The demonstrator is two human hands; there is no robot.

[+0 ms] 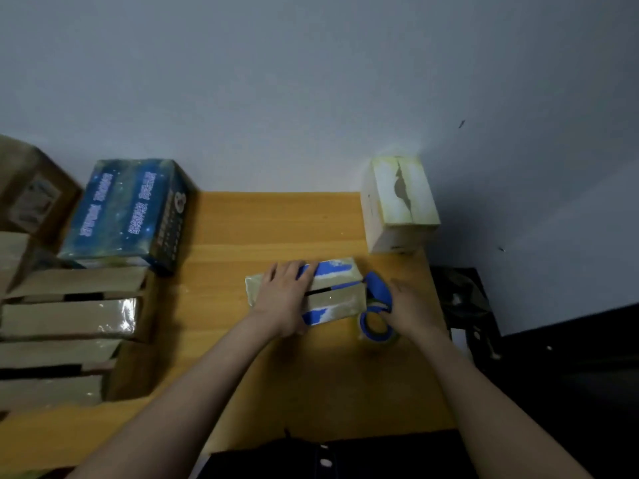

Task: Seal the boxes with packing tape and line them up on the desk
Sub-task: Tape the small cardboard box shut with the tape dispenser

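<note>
A small box (340,295) with blue and white print lies in the middle of the wooden desk (276,223), its top flaps parted by a dark slit. My left hand (281,299) lies flat over the box's left half, fingers spread on the top. My right hand (411,305) grips a blue tape dispenser (378,295) at the box's right end. A roll of clear tape (377,328) sits in the dispenser, close to the desk surface.
A pale box (397,202) with a torn top stands at the desk's back right corner. A dark blue starry box (128,209) sits at back left. Several brown cardboard boxes (69,319) fill the left side. A black object (460,299) lies past the desk's right edge.
</note>
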